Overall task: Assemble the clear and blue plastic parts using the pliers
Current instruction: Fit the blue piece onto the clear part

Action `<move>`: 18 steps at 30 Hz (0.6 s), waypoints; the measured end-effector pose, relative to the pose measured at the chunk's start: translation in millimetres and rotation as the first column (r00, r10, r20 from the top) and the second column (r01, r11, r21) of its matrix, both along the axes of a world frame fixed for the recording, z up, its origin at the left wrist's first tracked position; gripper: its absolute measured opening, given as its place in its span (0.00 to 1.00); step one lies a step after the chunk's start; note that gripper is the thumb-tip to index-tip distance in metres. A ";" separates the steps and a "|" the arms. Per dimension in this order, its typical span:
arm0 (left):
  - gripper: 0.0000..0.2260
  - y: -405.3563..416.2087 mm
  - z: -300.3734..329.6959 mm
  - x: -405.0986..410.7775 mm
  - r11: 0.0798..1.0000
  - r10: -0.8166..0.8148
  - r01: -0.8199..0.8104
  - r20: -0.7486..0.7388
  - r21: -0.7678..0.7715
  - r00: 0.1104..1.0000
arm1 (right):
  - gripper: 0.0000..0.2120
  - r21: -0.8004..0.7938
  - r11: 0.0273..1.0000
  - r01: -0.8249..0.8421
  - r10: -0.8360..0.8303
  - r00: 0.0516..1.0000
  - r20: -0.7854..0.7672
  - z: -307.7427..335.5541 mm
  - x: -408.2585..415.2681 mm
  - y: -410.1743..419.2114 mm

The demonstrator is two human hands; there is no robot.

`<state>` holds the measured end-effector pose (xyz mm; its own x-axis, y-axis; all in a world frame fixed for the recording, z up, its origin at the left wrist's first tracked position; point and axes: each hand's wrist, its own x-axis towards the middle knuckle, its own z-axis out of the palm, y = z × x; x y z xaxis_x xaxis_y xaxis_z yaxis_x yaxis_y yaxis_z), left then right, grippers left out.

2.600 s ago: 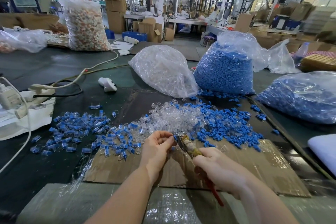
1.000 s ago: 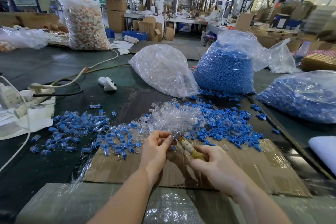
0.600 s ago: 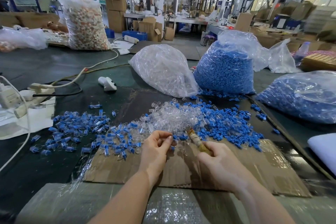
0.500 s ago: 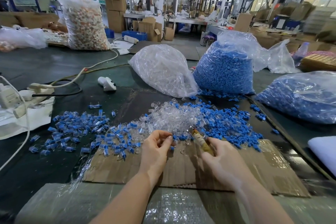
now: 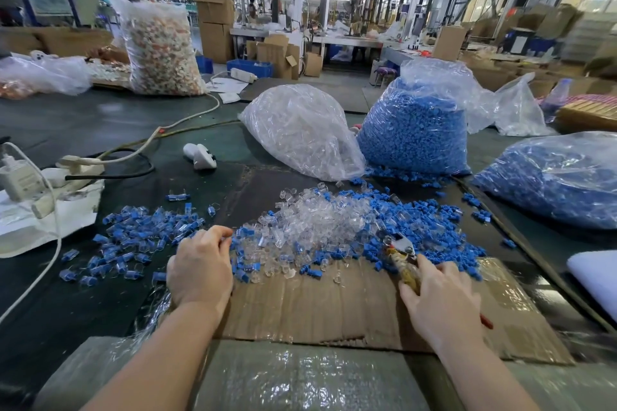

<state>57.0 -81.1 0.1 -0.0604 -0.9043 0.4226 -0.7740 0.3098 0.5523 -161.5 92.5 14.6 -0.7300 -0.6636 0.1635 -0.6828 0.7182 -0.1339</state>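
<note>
You're between pieces: your left hand (image 5: 200, 269) curls beside the assembled pile (image 5: 133, 237), contents unclear, while your right hand (image 5: 440, 300) grips the pliers (image 5: 400, 255) at the loose blue parts (image 5: 430, 227). Next, gather one clear part (image 5: 317, 217) and one blue.

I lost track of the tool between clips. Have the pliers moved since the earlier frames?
Yes. The pliers, held in the right hand, have gone right, from over the clear parts pile to the loose blue parts.
</note>
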 end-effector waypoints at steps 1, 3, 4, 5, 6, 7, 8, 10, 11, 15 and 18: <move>0.09 -1.0 -1.2 1.2 1.000 -0.003 0.003 0.029 0.002 1.000 | 0.26 -0.004 1.000 0.001 -0.001 1.000 -0.003 -0.7 0.1 -0.3; 0.10 -2.0 -3.5 0.7 1.000 -0.018 0.018 0.068 0.009 0.998 | 0.26 -0.008 1.000 0.006 -0.006 1.000 -0.012 -3.1 -0.1 -0.9; 0.10 -2.5 -4.5 -0.7 1.000 -0.028 0.026 0.085 0.016 0.996 | 0.27 -0.009 1.000 0.012 -0.012 1.000 -0.012 -4.0 -0.1 -0.9; 0.11 -2.5 -5.3 -2.6 0.999 -0.035 0.033 0.102 0.022 0.994 | 0.27 -0.009 1.000 0.015 -0.015 1.000 -0.015 -5.6 -0.3 -0.9; 0.11 -2.3 -5.7 -4.9 0.999 -0.040 0.037 0.111 0.027 0.993 | 0.27 -0.006 1.000 0.019 -0.019 1.000 -0.015 -6.9 -0.5 -0.7; 0.12 -1.4 -6.0 -7.4 0.999 -0.045 0.043 0.106 0.028 0.993 | 0.28 -0.002 1.000 0.023 -0.023 1.000 -0.016 -8.0 -0.5 -0.6; 0.12 -0.1 -5.9 -10.3 0.998 -0.055 0.053 0.083 0.027 0.995 | 0.28 0.000 1.000 0.028 -0.028 1.000 -0.015 -8.8 -0.8 -0.7; 0.12 4.6 -4.7 -17.3 0.995 -0.103 0.103 0.011 0.004 0.995 | 0.28 -0.006 0.999 0.033 -0.033 0.999 -0.015 -10.1 -1.0 -1.4; 0.11 8.5 -3.8 -21.5 0.990 -0.144 0.143 -0.027 -0.019 0.989 | 0.28 -0.003 0.999 0.036 -0.036 0.999 -0.018 -10.7 -0.8 -1.5; 0.08 29.4 -2.6 -41.8 0.925 -0.381 0.377 -0.102 -0.054 0.919 | 0.29 0.061 0.996 0.062 -0.061 0.998 -0.023 -8.8 -0.5 -2.7; 0.08 42.8 -8.4 -56.3 0.862 -0.506 0.506 -0.076 -0.024 0.859 | 0.30 0.061 0.997 0.055 -0.050 0.995 -0.085 -5.9 4.1 -4.3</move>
